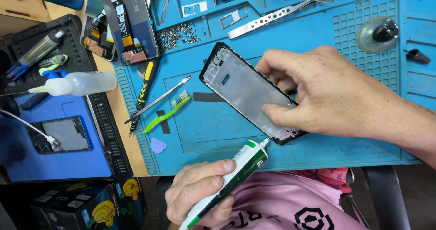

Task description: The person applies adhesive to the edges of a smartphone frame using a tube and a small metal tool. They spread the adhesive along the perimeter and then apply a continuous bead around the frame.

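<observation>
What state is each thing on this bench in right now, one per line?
Phone frame: flat on mat, held by right hand.
Glue tube: uncapped, gripped by left hand, nozzle at frame edge.
Squeeze bottle: lying down.
Tweezers: lying unused.

A blue mat (318, 139) covers the surface, bearing a green toothbrush (167, 112), tweezers (272, 17), loose screws (179, 33) (heaped) and a phone frame (247, 91).

Wooden table (121, 121) under a blue work mat (318, 139); dark chair frame (386, 193) near right; even, bright light.
</observation>
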